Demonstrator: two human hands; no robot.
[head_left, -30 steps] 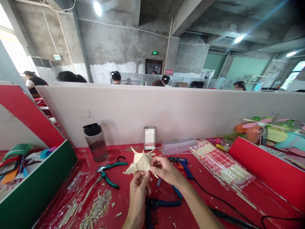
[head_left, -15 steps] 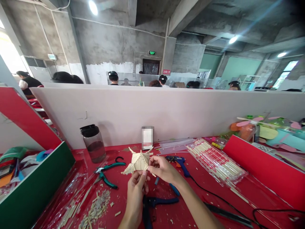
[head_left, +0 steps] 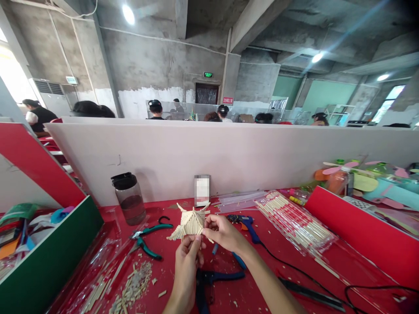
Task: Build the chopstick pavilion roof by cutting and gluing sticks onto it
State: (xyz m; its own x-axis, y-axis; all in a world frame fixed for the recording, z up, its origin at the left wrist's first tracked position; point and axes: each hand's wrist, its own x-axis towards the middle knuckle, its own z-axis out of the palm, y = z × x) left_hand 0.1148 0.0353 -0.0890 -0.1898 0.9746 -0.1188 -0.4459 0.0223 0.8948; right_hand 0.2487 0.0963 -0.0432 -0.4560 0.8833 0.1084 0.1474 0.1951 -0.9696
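Note:
A small roof-shaped piece made of pale wooden sticks [head_left: 193, 222] is held above the red table, its corner sticks curving upward. My left hand [head_left: 189, 257] pinches its lower front edge between thumb and fingers. At the piece's right corner, my right hand [head_left: 220, 231] is closed on it with thumb and fingertips. Dark blue-handled cutters [head_left: 222, 275] lie below the hands, partly behind my left wrist. A blue glue gun [head_left: 249, 226] rests to the right of my right hand.
Green-handled pliers [head_left: 147, 248], a dark-lidded bottle [head_left: 128, 198] and wood scraps [head_left: 135, 283] lie left. Bagged sticks [head_left: 296, 222] and a black cable lie right. A white partition [head_left: 176, 157] crosses behind; people sit beyond it. A green-faced board [head_left: 49, 253] borders the left side.
Both hands and the stick piece hold almost the same position. The camera view has shifted very slightly. Beyond the partition, a person now shows higher near the door.

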